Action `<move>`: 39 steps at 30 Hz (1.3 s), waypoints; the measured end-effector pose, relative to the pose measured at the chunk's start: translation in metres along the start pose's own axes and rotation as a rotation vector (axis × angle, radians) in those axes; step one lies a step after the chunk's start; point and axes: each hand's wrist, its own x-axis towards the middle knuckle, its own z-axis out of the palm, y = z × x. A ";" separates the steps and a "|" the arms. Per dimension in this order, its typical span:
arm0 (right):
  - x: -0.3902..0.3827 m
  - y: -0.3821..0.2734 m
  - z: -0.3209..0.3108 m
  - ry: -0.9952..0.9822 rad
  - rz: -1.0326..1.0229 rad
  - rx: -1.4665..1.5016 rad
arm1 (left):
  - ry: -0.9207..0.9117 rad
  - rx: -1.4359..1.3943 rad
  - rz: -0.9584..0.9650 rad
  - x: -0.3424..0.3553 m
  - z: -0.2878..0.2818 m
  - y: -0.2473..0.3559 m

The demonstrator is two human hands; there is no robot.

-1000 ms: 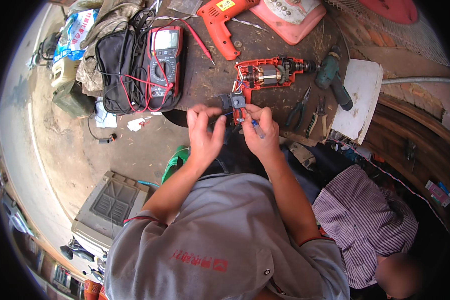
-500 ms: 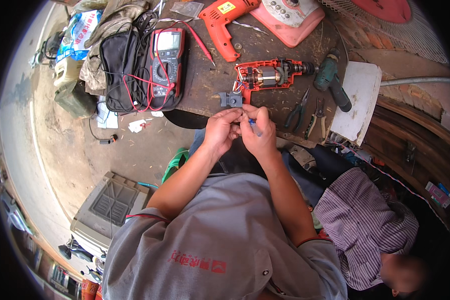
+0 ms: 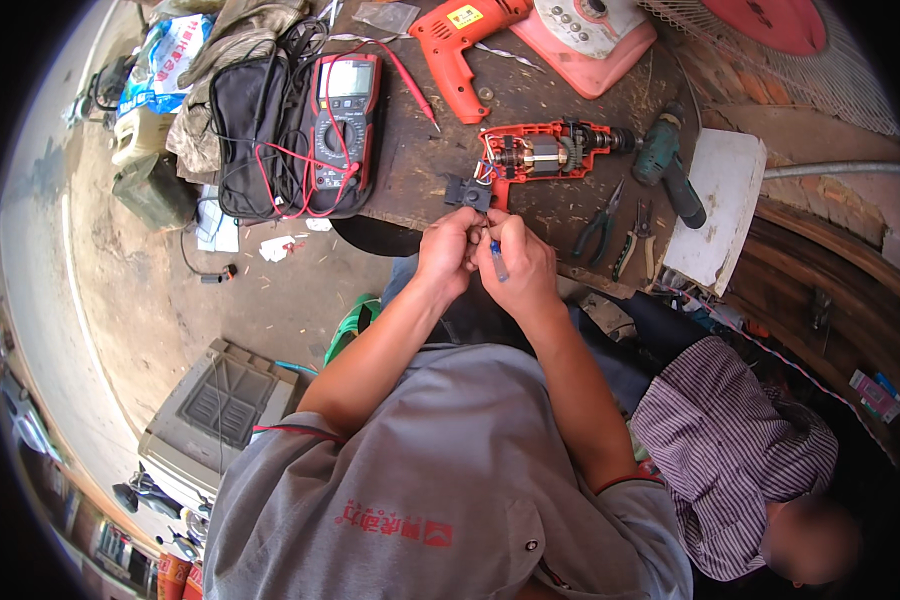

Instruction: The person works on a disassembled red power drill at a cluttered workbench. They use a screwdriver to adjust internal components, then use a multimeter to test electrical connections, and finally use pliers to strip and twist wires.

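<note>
My left hand [image 3: 447, 250] is closed at the table's near edge, fingertips together on something small that I cannot make out. Close against it, my right hand [image 3: 523, 268] grips a small screwdriver [image 3: 500, 262] with a blue and clear handle; its tip is hidden among the fingers. Just beyond my fingertips sits a dark grey trigger switch [image 3: 467, 194]. Wires run from it into an opened orange power drill [image 3: 542, 155], whose motor windings and gears show in the half shell. Whether my left fingers touch the switch is hard to tell.
A red multimeter [image 3: 344, 120] with leads lies on a black case [image 3: 245, 140] at left. Beyond are an orange shell half [image 3: 455, 60] and a pink-based scale [image 3: 585, 40]. Pliers [image 3: 600, 225], wire strippers [image 3: 632, 240] and a green drill [image 3: 660, 150] lie right. A person in stripes [image 3: 730, 440] is at lower right.
The switch has tilted slightly and sits nearer my left fingertips. The screwdriver handle has turned to a steeper angle in my right hand. The whole view has shifted a little.
</note>
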 end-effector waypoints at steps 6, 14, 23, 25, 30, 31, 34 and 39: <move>-0.004 0.003 0.011 0.062 0.007 -0.003 | 0.046 -0.061 0.044 0.000 0.011 -0.004; 0.018 0.004 -0.015 -0.094 0.128 0.088 | 0.013 -0.015 0.017 -0.004 0.007 0.001; 0.002 -0.004 0.007 0.160 0.174 0.168 | 0.007 -0.031 0.034 -0.006 0.011 0.001; 0.007 -0.006 0.006 0.173 0.314 0.167 | -0.013 -0.047 0.040 -0.006 0.009 0.000; 0.010 0.002 -0.005 0.073 0.221 0.168 | -0.040 -0.050 -0.006 -0.008 0.006 0.000; 0.010 0.004 -0.004 0.057 0.180 0.146 | -0.051 -0.052 -0.011 -0.009 0.005 0.000; 0.010 0.007 -0.005 0.081 0.221 0.213 | -0.101 -0.077 -0.025 -0.012 0.002 0.000; 0.014 0.007 -0.009 0.044 0.328 0.301 | -0.212 -0.155 -0.051 -0.009 -0.005 0.000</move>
